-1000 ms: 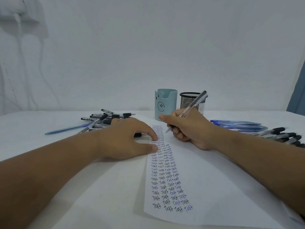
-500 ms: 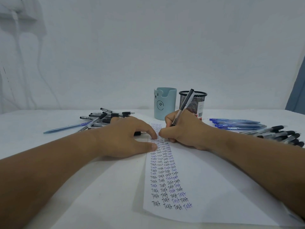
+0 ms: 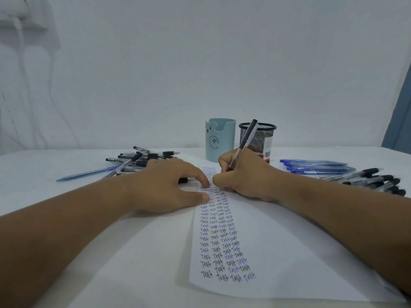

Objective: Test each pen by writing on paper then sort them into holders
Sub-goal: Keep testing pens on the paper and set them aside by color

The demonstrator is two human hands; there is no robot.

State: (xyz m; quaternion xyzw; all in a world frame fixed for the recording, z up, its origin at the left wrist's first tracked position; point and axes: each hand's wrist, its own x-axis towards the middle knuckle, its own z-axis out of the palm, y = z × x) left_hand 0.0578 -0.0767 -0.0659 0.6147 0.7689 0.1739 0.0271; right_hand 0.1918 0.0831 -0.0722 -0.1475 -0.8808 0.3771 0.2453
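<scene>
As right hand (image 3: pixel 242 181) grips black-capped pen (image 3: pixel 243 144) on crowded paper (image 3: pixel 278 252), left hand (image 3: pixel 169 185) flat, pinning sheet; risk: new mark overlaps old, hiding dry pen; holders behind.

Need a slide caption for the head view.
Right hand tests a black pen on paper; left hand steadies the sheet.

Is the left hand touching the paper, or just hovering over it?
Touching. The head view shows the left hand lying flat, its thumb and forefinger tips pressed onto the left edge of the paper, with no gap beneath them.
</scene>
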